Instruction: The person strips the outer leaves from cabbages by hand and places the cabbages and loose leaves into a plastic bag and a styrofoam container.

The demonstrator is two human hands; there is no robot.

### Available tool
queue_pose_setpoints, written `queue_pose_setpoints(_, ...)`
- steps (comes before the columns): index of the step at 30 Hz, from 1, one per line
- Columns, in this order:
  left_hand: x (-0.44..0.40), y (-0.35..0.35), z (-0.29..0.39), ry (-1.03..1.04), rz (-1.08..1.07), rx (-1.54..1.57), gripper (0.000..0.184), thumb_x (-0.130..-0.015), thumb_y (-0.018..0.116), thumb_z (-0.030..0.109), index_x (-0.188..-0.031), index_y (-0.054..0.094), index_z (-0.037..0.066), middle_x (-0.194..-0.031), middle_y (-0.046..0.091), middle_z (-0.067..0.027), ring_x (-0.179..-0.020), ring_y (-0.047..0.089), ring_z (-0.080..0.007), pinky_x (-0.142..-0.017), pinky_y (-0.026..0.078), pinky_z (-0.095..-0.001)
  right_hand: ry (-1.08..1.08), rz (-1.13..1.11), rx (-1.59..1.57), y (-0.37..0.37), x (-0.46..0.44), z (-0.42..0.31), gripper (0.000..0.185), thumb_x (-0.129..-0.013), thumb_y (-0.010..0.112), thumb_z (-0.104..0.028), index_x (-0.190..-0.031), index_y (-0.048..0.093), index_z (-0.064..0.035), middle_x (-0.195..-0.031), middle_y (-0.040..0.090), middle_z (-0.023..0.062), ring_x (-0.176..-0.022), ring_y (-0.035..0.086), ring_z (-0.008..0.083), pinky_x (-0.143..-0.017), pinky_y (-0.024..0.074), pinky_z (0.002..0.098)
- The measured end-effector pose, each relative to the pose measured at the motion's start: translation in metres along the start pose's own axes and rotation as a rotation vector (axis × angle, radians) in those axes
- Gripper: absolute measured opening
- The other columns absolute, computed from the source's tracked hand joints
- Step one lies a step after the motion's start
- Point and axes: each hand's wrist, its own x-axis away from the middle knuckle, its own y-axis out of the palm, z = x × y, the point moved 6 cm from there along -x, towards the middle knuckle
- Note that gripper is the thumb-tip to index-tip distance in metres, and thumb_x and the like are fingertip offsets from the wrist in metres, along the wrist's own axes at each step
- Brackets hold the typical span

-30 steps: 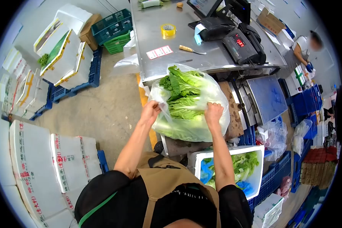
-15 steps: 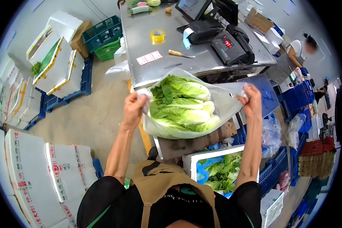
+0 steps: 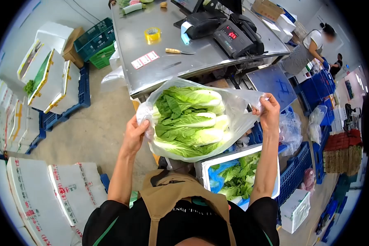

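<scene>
A clear plastic bag (image 3: 241, 107) hangs stretched between my hands, its mouth spread toward me. Inside lie several heads of leafy green cabbage (image 3: 188, 119), white stems to the right and leaves to the left. My left hand (image 3: 135, 133) grips the bunched left edge of the bag. On the right side, my right hand (image 3: 268, 110) pinches the other edge between thumb and fingers. Below the bag stands a white foam box (image 3: 207, 180) holding loose green leaves (image 3: 240, 176) and blue plastic.
Beyond the bag is a metal table (image 3: 131, 45) with yellow tape (image 3: 152, 35), a wooden-handled knife (image 3: 179, 51), a label sheet (image 3: 145, 60) and a scale (image 3: 233, 39). White boxes (image 3: 76, 188) stand at left. A person (image 3: 309, 49) works at upper right.
The bag was first held low with my hands closer together; its edges are now lifted and pulled apart. The cabbages show more openly, and the table has shifted left in view.
</scene>
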Motion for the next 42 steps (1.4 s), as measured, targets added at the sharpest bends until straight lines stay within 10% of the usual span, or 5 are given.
queue_pose_setpoints(15, 0.044, 0.013, 0.016, -0.178, 0.248, -1.042, 0.047, -0.086, 0.068, 0.020, -0.124, 0.053, -0.003, -0.094, 0.067, -0.0105, -0.077, 0.063, -0.0131, -0.069, 0.050, -0.0265, -0.108, 0.093, 0.487, -0.033, 0.071, -0.009, 0.045, -0.087, 0.068, -0.022, -0.121, 0.054, 0.0039, -0.104, 0.065, 0.0102, -0.098, 0.060, 0.0170, -0.083, 0.0481, 0.0280)
queue_pose_setpoints(21, 0.056, 0.056, 0.054, 0.245, 0.364, -1.413, 0.041, -0.082, 0.070, 0.014, -0.119, 0.058, 0.000, -0.102, 0.065, -0.0200, -0.093, 0.064, -0.0278, -0.082, 0.049, -0.0354, 0.039, 0.426, 0.596, -0.135, 0.143, 0.057, 0.038, -0.089, 0.063, -0.017, -0.118, 0.056, 0.0068, -0.103, 0.065, 0.0130, -0.092, 0.062, 0.0177, -0.082, 0.0488, 0.0294)
queue_pose_setpoints(32, 0.025, 0.191, -0.051, 0.242, -0.294, -1.204, 0.025, -0.086, 0.065, 0.007, -0.108, 0.063, -0.004, -0.094, 0.069, -0.0126, -0.087, 0.066, -0.0186, -0.082, 0.050, -0.0302, 0.541, 0.738, 0.378, -0.252, 0.381, 0.300, 0.033, -0.083, 0.061, -0.012, -0.110, 0.059, 0.0069, -0.092, 0.067, 0.0130, -0.068, 0.064, 0.0189, -0.059, 0.0510, 0.0280)
queue_pose_setpoints(40, 0.099, 0.269, -0.285, -0.435, -1.141, -1.057, 0.028, -0.085, 0.064, 0.012, -0.110, 0.062, -0.001, -0.094, 0.068, -0.0147, -0.086, 0.067, -0.0201, -0.076, 0.053, -0.0316, 0.723, 0.778, 0.927, -0.272, 0.498, 0.371, 0.015, -0.078, 0.061, -0.010, -0.084, 0.067, 0.0018, -0.069, 0.065, 0.0177, -0.064, 0.065, 0.0300, -0.063, 0.0512, 0.0397)
queue_pose_setpoints(42, 0.123, 0.263, -0.358, -0.183, -1.353, -1.050, 0.027, -0.084, 0.065, 0.012, -0.107, 0.062, -0.003, -0.102, 0.065, -0.0178, -0.095, 0.064, -0.0301, -0.084, 0.049, -0.0352, 0.723, 0.685, 1.123, -0.262, 0.493, 0.365, 0.013, -0.076, 0.062, -0.009, -0.082, 0.065, 0.0020, -0.069, 0.063, 0.0209, -0.065, 0.062, 0.0381, -0.065, 0.0515, 0.0429)
